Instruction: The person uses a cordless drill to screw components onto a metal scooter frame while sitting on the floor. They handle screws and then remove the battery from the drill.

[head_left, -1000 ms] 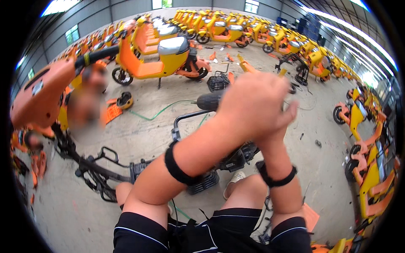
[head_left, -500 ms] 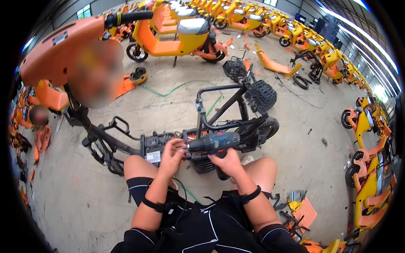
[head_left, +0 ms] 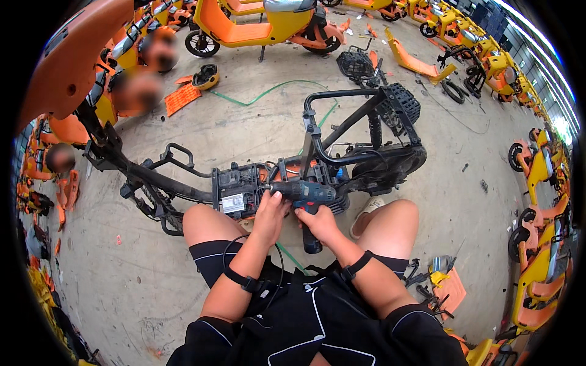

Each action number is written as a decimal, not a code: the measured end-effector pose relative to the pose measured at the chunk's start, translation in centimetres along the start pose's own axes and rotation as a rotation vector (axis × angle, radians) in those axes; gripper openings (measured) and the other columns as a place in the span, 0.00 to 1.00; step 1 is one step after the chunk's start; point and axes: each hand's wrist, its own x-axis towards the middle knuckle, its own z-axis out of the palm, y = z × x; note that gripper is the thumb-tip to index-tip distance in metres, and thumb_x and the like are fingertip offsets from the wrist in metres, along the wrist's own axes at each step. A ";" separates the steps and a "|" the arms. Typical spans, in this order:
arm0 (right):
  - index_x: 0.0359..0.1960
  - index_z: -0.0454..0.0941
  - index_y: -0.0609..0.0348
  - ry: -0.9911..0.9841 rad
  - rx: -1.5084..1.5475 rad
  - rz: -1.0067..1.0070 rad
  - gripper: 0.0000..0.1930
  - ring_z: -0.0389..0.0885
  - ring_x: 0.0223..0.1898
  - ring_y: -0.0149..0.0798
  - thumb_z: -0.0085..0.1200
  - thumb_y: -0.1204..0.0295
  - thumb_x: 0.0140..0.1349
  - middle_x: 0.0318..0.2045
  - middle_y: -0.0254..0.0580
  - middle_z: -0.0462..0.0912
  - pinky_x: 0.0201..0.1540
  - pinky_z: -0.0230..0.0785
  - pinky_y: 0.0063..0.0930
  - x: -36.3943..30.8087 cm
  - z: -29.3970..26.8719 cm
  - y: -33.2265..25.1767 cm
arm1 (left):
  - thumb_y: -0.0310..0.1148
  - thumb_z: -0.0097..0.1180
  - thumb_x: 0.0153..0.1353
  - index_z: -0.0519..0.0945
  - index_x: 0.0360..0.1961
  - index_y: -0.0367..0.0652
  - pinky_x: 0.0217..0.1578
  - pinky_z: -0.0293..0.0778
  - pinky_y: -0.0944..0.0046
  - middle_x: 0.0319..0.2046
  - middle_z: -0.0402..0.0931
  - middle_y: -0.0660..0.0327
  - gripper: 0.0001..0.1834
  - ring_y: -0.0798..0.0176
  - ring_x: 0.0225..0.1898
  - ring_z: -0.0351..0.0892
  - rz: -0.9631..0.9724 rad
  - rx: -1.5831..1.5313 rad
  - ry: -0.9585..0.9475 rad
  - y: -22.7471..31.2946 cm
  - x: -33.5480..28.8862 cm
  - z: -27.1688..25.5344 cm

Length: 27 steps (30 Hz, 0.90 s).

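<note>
A dark blue cordless drill lies level over the near side of a stripped black scooter frame, chuck to the left. My right hand is closed round the drill's grip, and the battery end sticks out below it. My left hand is closed at the chuck, thumb on top; its other fingers are partly hidden, and no bit can be made out. Behind the drill, the frame's open floor section holds black boxes and wiring, one with a white label.
An orange front panel rises at the left on the steering column. Beyond the frame lie a yellow helmet, an orange mat and a green strap. Loose parts lie at the lower right. Yellow scooters stand around.
The drill's grip has swung to point more toward me. My left hand has shifted right and now closes at the chuck. The whole view has tilted down and shifted.
</note>
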 end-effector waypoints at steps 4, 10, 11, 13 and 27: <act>0.36 0.82 0.62 -0.008 -0.093 0.002 0.08 0.79 0.25 0.30 0.66 0.70 0.62 0.28 0.34 0.83 0.30 0.71 0.28 0.3 1.0 -0.5 | 0.34 0.49 0.75 0.65 0.68 0.40 0.71 0.59 0.49 0.67 0.68 0.53 0.23 0.54 0.68 0.67 0.033 -0.099 0.048 0.4 1.7 -0.8; 0.35 0.83 0.61 0.111 -0.088 -0.037 0.12 0.81 0.28 0.30 0.68 0.65 0.60 0.26 0.34 0.84 0.34 0.74 0.29 2.0 1.7 0.6 | 0.32 0.52 0.73 0.63 0.69 0.39 0.71 0.61 0.50 0.69 0.67 0.51 0.26 0.54 0.69 0.67 0.055 0.008 -0.017 1.2 2.9 -0.8; 0.36 0.83 0.61 0.098 -0.092 -0.045 0.13 0.81 0.28 0.31 0.69 0.64 0.60 0.27 0.35 0.84 0.35 0.74 0.30 2.2 1.7 0.4 | 0.32 0.52 0.73 0.62 0.69 0.39 0.71 0.60 0.50 0.70 0.66 0.50 0.27 0.54 0.69 0.67 0.063 0.027 -0.036 1.4 3.0 -0.6; 0.39 0.84 0.62 0.072 -0.101 -0.061 0.14 0.82 0.30 0.32 0.69 0.63 0.59 0.29 0.36 0.85 0.36 0.75 0.31 2.6 1.5 0.0 | 0.34 0.54 0.71 0.63 0.70 0.40 0.71 0.60 0.48 0.70 0.65 0.49 0.29 0.50 0.70 0.65 0.057 0.054 -0.039 1.8 3.4 -0.7; 0.53 0.81 0.63 -0.115 -0.181 -0.011 0.29 0.86 0.50 0.43 0.73 0.57 0.54 0.47 0.49 0.88 0.53 0.76 0.36 2.8 2.9 0.2 | 0.27 0.59 0.66 0.77 0.54 0.45 0.69 0.65 0.46 0.58 0.77 0.54 0.15 0.53 0.65 0.71 0.102 -0.064 0.044 1.9 2.3 -2.7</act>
